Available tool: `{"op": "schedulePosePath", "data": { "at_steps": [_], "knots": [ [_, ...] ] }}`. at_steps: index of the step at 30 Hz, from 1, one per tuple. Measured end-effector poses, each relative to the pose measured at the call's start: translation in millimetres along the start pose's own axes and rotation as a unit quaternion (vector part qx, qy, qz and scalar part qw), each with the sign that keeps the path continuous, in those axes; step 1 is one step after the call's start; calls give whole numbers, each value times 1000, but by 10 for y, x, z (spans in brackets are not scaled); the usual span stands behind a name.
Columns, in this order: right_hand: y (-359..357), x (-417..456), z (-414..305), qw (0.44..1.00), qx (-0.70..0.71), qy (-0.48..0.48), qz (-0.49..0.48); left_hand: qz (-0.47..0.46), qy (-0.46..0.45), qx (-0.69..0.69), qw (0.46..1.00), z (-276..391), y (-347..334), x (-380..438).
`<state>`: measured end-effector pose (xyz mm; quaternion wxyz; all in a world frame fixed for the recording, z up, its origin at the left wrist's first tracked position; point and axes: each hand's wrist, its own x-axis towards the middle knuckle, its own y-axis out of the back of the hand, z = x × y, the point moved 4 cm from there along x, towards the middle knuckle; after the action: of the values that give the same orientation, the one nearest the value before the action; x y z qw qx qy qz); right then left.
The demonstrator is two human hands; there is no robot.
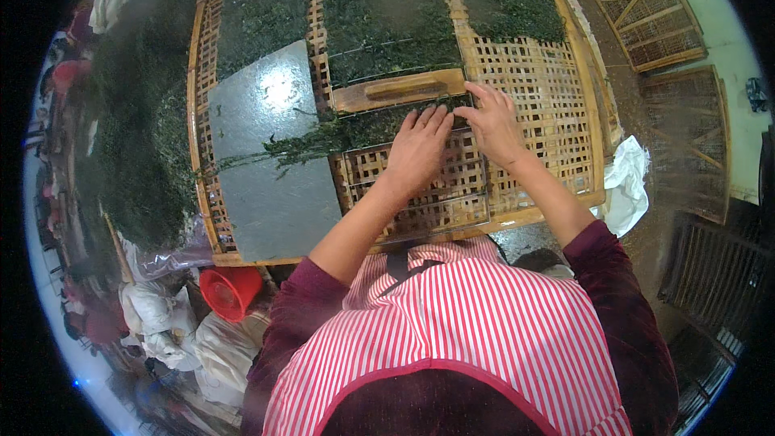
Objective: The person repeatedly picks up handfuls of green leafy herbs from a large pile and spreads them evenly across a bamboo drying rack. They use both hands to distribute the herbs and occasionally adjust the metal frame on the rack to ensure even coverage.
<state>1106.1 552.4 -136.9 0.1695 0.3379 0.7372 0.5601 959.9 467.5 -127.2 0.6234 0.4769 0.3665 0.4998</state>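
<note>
My left hand (pixel 424 139) lies flat, fingers extended, on a strip of dark green stringy plant matter (pixel 381 127), which looks like algae or waterweed. Close beside it, my right hand (pixel 496 124) has thumb and forefinger spread at the strip's right end, near the end of a wooden board (pixel 399 91) with a raised handle. A thin wire frame (pixel 487 175) lies around the strip on a woven bamboo rack (pixel 533 109). Left of my hands is a flat grey sheet (pixel 275 206), with loose green strands trailing across it.
Green layers (pixel 387 6) cover the rack's far part. A large dark green heap (pixel 139 103) stands to the left. Below it are a red bucket (pixel 227 293) and white sacks (pixel 224 351). More bamboo racks (pixel 684 139) lean at the right, beside a white bag (pixel 626 184).
</note>
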Motion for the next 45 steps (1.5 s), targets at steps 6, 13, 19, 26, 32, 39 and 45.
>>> {"op": "schedulePosePath", "data": {
  "at_steps": [6,13,19,26,32,39,45],
  "knots": [
    [30,-106,-191,998,-48,22,-25,19,-7,-53,998,-103,-221,-31],
    [94,-79,-585,990,-105,-19,-88,46,156,-585,794,-581,18,-235],
    [-53,413,-1585,997,24,73,-15,314,287,-696,578,-1080,381,-1262],
    [-590,1133,-2225,978,-130,65,-148,339,392,-721,459,-1390,415,-2065],
    [-775,1085,-2165,991,-13,93,-92,220,381,-811,385,-1141,171,-2007],
    [-629,1021,-1893,920,352,94,-144,319,302,-872,214,-1314,19,-1409],
    [-252,960,-1550,819,549,-31,-163,392,274,-769,424,-1139,246,-972]
  ]
}}
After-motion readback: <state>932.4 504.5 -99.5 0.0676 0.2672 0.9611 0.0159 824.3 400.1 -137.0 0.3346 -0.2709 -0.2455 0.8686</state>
